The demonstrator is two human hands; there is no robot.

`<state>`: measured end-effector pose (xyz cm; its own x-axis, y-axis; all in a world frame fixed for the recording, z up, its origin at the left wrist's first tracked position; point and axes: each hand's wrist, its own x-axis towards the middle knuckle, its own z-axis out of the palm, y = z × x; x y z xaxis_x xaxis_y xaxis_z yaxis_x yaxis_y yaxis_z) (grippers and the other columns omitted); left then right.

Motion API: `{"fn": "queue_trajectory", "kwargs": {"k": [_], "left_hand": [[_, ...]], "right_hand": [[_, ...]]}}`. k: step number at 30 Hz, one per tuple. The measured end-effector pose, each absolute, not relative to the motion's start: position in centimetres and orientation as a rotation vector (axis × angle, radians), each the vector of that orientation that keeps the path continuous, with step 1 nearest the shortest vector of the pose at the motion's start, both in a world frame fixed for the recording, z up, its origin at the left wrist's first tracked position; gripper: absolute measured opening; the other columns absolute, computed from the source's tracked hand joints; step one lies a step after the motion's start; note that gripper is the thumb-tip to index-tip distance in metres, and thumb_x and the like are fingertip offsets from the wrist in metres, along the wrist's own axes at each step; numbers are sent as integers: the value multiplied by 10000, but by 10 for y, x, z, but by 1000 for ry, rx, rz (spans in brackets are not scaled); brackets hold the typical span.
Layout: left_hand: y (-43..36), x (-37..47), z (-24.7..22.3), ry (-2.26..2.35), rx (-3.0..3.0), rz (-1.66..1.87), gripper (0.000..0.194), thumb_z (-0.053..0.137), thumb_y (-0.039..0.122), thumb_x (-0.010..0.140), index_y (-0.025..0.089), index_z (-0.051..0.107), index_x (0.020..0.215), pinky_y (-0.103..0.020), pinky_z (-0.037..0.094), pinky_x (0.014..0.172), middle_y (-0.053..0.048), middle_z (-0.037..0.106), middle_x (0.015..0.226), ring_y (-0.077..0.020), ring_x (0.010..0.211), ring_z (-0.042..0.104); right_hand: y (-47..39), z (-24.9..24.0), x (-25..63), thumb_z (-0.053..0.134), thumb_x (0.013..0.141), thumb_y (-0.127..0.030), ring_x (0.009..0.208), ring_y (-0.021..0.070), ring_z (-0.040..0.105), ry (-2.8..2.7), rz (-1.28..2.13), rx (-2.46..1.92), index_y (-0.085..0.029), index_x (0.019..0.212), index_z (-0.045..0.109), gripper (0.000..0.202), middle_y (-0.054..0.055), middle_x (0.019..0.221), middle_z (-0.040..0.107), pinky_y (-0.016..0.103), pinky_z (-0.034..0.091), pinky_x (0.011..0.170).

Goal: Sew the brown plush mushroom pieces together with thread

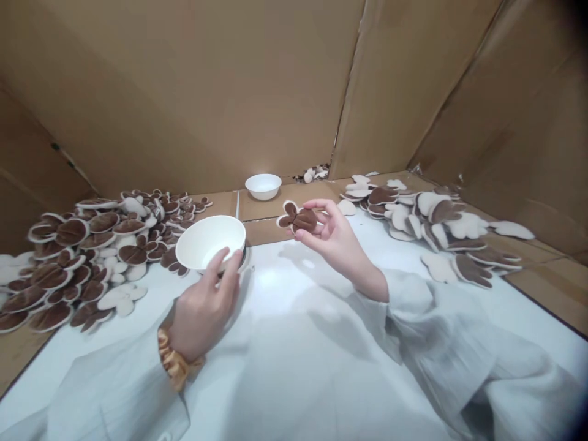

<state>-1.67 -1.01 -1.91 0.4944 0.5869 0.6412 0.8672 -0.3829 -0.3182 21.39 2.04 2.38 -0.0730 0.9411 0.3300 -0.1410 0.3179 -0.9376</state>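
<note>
My right hand [333, 236] pinches a small brown and white plush piece [304, 221], rabbit-shaped with two rounded ears pointing left, and holds it above the white table. At the near rim of a white bowl [195, 242] is my left hand [206, 309], with an orange scrunchie at the wrist. Its index and middle fingers reach over the rim into the bowl; its other fingers are hidden, and whether they grip anything cannot be made out. The bowl looks slightly tilted, with something dark under its right side.
A second white bowl [263, 186] stands at the back, with small scraps [315, 174] to its right. Brown and white plush pieces are heaped at left [68, 269] and right [436, 220]. Cardboard walls [206, 92] enclose the white table [285, 343].
</note>
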Motion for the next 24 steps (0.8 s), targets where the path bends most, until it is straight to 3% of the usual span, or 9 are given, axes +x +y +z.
{"fn": "queue_trajectory", "kwargs": {"k": [3,6,15,18,21,24], "left_hand": [[-3,-25,-18,-1331,-2051,-443,457,412,175,842,167,400,1300,-282,265,426,-94,633,1048,-130,482,520],[6,-27,-16,-1318,-2091,-422,444,366,131,848,179,426,1285,-288,265,457,-76,642,853,-156,522,527],[75,0,-8,-1505,-2244,-595,397,317,163,870,215,466,1234,-263,337,508,-105,580,998,-195,702,593],[83,5,-9,-1536,-2311,-607,419,328,184,867,205,426,1274,-260,377,515,-131,529,1151,-207,760,612],[69,6,-5,-1515,-2344,-941,403,340,229,879,193,421,1271,-273,444,631,-127,465,1264,-218,913,591],[46,10,2,-1500,-2675,-1312,303,355,285,892,173,527,1115,-263,463,716,-89,591,1071,-170,858,592]], "right_hand": [[17,22,210,640,721,-216,924,174,625,-1329,1056,-831,-239,987,384,370,61,1050,571,347,501,821],[14,20,208,637,724,-219,961,179,606,-1332,1041,-838,-244,993,389,368,52,1019,585,348,494,826],[13,11,203,636,725,-229,947,161,581,-1365,1008,-877,-231,1008,389,376,54,998,579,300,480,766],[13,7,200,652,711,-234,928,162,586,-1335,1043,-867,-232,998,382,394,55,1002,575,293,484,729],[13,3,197,663,701,-228,941,161,586,-1333,1065,-825,-232,998,379,411,58,1023,570,306,482,772],[12,-1,195,654,711,-225,970,164,581,-1364,1056,-814,-235,1003,382,399,55,1033,567,317,474,815]]}}
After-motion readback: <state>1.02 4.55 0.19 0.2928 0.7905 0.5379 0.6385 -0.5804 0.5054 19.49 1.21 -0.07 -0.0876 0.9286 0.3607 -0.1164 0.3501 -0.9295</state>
